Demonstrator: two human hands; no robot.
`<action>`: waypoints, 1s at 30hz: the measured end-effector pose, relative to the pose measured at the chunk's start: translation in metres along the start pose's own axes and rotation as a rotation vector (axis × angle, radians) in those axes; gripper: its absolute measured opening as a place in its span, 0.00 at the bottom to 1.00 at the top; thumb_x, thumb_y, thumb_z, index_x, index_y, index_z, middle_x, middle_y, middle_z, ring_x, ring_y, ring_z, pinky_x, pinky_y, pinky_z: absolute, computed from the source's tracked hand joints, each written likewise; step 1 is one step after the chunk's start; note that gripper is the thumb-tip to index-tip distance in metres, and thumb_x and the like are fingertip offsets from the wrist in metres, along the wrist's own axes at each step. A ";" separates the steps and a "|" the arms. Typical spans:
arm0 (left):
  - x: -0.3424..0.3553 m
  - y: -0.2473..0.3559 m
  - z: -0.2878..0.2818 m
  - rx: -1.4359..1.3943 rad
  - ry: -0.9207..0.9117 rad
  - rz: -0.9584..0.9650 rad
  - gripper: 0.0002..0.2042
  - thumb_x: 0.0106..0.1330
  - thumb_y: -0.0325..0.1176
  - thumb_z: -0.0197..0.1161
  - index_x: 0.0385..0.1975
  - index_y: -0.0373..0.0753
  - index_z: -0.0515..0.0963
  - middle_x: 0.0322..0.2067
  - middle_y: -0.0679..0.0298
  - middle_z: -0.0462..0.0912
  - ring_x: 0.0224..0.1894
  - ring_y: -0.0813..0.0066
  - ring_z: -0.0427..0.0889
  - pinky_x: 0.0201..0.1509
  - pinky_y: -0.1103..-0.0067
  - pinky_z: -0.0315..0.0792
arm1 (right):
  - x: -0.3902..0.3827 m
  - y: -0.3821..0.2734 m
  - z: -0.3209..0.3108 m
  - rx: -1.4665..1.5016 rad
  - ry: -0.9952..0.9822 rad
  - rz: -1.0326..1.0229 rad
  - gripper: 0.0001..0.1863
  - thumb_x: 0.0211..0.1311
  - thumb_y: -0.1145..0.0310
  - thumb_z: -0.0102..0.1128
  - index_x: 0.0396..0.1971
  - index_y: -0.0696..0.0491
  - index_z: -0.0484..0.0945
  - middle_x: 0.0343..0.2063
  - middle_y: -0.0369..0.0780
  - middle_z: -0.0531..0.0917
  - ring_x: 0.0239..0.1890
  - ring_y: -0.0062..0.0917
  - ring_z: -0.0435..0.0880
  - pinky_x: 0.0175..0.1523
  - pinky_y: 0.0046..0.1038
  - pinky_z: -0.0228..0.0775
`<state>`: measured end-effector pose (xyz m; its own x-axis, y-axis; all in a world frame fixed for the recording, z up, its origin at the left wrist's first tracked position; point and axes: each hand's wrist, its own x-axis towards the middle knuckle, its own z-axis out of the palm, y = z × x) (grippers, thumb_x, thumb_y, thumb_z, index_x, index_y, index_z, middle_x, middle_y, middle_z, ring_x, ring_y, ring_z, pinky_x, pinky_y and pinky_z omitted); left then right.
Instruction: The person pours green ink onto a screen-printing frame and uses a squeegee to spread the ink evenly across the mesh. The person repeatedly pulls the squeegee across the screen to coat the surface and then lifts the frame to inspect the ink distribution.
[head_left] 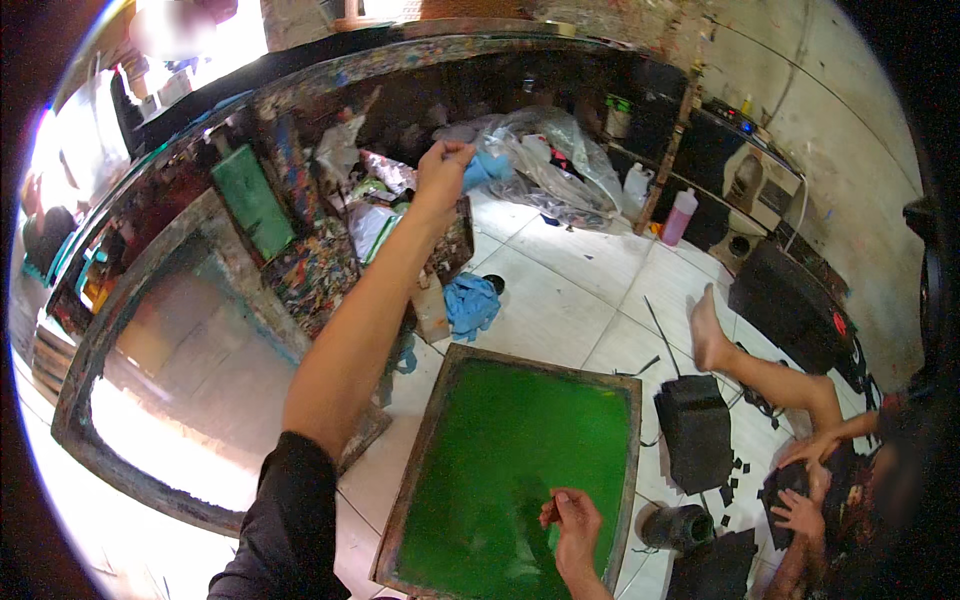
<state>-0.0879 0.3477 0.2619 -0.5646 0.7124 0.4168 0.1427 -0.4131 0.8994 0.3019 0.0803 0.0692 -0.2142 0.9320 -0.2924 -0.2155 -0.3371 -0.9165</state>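
My left hand [440, 178] reaches far forward over the cluttered floor, its fingers pinched together. A light blue cloth-like piece [487, 170] shows right beside the fingers; whether they grip it or it lies behind them I cannot tell. Below, a wooden-framed screen [470, 440] with a green surface lies on the tiles. Over its lower right part is my right hand [577, 530], fingers curled closed. What is in them, if anything, is hidden. A crumpled blue cloth [472, 305] rests on the floor just beyond the frame.
A larger empty frame [150, 490] leans at left, near a green block [252, 200]. Plastic bags [560, 165] and a pink-liquid bottle [679, 217] stand beyond. At right are black sheets [694, 430], a dark jar [680, 527] and a seated person's leg [770, 375] and hands [803, 515].
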 end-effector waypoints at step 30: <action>-0.485 -0.134 -0.187 0.905 -0.076 -0.534 0.19 0.75 0.39 0.45 0.26 0.31 0.74 0.26 0.44 0.76 0.31 0.39 0.75 0.37 0.56 0.68 | 0.314 0.067 0.106 -1.154 -0.610 -0.991 0.18 0.49 0.87 0.50 0.41 0.61 0.78 0.44 0.51 0.81 0.50 0.49 0.77 0.56 0.41 0.72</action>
<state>0.0142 -0.0487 -0.0851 -0.6854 0.7234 -0.0835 0.4617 0.5203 0.7184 0.1198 0.3359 -0.0550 -0.8161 0.4293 0.3868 0.2341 0.8576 -0.4579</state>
